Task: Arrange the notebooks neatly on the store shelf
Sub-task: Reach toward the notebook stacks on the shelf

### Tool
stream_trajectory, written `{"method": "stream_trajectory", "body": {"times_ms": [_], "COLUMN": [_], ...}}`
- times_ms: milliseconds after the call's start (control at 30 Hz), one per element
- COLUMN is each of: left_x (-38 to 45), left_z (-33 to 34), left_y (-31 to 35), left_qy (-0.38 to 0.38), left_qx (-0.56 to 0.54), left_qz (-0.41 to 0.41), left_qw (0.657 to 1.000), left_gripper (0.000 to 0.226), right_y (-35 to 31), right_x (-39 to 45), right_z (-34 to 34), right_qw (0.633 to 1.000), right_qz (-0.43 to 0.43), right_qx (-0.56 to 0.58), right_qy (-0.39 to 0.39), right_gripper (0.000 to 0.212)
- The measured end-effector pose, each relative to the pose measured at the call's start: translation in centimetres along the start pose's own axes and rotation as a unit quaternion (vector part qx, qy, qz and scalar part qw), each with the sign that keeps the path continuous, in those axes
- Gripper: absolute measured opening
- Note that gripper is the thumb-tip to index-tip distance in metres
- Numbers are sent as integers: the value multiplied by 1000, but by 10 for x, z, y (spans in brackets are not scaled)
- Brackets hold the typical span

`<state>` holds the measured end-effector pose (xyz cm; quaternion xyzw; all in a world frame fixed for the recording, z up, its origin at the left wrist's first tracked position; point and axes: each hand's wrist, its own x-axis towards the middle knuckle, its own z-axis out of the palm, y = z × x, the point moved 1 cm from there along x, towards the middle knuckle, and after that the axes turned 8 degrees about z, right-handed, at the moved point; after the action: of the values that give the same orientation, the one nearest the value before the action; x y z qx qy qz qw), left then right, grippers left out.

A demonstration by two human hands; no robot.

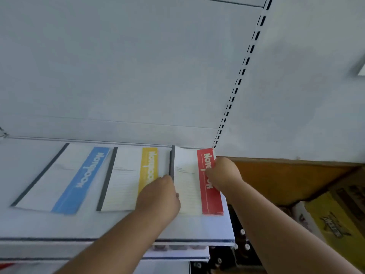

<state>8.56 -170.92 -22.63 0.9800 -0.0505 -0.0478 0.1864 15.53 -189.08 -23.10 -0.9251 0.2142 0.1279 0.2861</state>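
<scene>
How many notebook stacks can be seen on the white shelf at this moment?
3. The blue notebook stack lies at the left, the yellow notebook stack in the middle, and the red notebook stack at the right, between the left hand and right hand.

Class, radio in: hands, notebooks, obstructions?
Both hands, left and right, grip red-striped white notebook stack. Yellow-striped, blue-striped stacks flat alongside. Nothing obstructing.

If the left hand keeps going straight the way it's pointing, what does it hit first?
Probably nothing but shelf back: the left hand, at the red-striped notebook's dark spine, points along that edge toward the white back panel. Depth is hard to judge.
</scene>
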Motion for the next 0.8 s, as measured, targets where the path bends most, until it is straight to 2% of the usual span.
{"method": "stream_trajectory", "body": {"times_ms": [100,200,267,400,467,600,800], "left_x": [0,0,-2,-16,-31,-91,-250], "left_z": [0,2,0,-22,-45,-95,-168], "left_y": [0,-3,-3,-12,-30,-106,-280], "left_qy": [-2,-14,-7,68,120,185,254], "left_qx": [23,33,36,32,15,-20,-4], "left_qz": [-14,-23,-22,-21,-22,-61,-184], "left_qw": [1000,999,999,997,992,981,949], "left_gripper": [16,17,17,37,39,33,20], "right_y": [3,5,3,-23,-50,-128,-265], "right_x": [4,5,-2,-38,-65,-131,-264], "right_z": [4,5,4,2,7,43,169], "right_qw": [992,990,989,986,982,962,921], "right_qz": [-42,-58,-64,-118,-164,-259,-381], "right_qx": [-114,-116,-117,-79,-44,19,77], "right_qy": [20,50,58,84,88,86,-2], "right_gripper": [17,13,18,40,41,33,27]}}
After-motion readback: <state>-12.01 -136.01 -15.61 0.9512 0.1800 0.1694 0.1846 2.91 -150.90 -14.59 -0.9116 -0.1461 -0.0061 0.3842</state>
